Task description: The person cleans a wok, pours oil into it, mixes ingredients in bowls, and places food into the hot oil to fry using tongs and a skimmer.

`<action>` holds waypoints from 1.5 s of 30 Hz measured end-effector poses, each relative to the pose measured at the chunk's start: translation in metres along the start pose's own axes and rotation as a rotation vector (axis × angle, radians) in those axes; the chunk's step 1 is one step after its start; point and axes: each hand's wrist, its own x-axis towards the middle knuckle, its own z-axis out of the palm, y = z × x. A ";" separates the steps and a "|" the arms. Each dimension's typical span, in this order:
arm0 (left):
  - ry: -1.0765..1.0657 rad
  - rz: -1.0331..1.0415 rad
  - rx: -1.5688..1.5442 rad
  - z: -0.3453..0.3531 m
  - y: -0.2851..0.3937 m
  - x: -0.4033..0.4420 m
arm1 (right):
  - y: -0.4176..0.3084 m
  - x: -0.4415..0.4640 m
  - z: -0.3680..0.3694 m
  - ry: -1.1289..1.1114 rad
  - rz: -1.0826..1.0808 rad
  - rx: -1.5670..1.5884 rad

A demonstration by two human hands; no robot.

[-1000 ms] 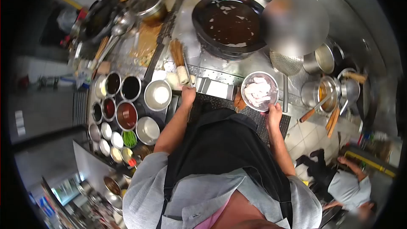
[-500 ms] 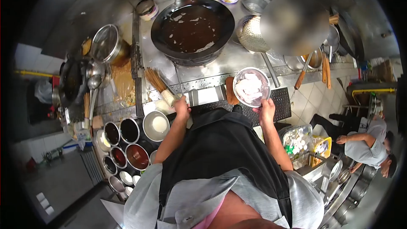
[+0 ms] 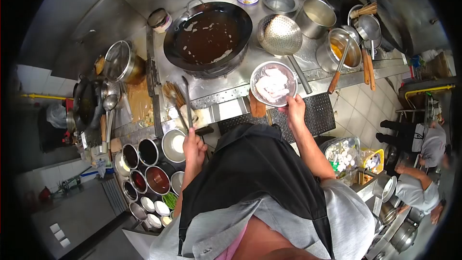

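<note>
My left hand (image 3: 194, 147) is closed around a pair of metal tongs (image 3: 188, 104), whose two arms spread apart toward the stove. Behind the tongs lies a bamboo wok brush (image 3: 173, 93). My right hand (image 3: 295, 109) grips the rim of a metal bowl (image 3: 252, 90), its thumb at the edge. Inside the bowl are pale, white-coated pieces (image 3: 273, 84) that I cannot name. The bowl is over the stove's front edge, partly above a brown cloth (image 3: 257, 108). Beyond both hands sits a large black wok (image 3: 170, 59) with dark oil and white bits in it.
A perforated strainer (image 3: 280, 35) lies right of the wok, its handle near the bowl. Several pots and ladles stand farther right, including a pot (image 3: 324, 58) with orange contents. Sauce containers (image 3: 158, 179) fill the left side. Co-workers (image 3: 417, 188) stand at the far right.
My left hand has taken hold of the tongs and raised them from beside the brush. The view has shifted, and the strainer and pots at right now show clearly.
</note>
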 end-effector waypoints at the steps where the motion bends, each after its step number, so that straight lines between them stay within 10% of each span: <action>1: 0.003 0.086 0.008 0.008 0.002 -0.025 | 0.000 0.004 -0.003 -0.009 -0.012 -0.018; 9: 0.105 0.456 0.632 0.083 0.033 -0.060 | -0.012 0.043 -0.016 -0.163 -0.090 -0.104; 11: 0.219 0.836 1.016 0.092 0.033 -0.035 | -0.012 0.054 -0.016 -0.195 -0.118 -0.109; 24: -0.063 0.876 2.003 0.149 0.056 -0.082 | -0.020 0.067 -0.015 -0.243 -0.181 -0.165; 45: -0.160 0.869 2.077 0.155 0.130 -0.066 | 0.000 0.055 0.020 -0.149 -0.234 -0.141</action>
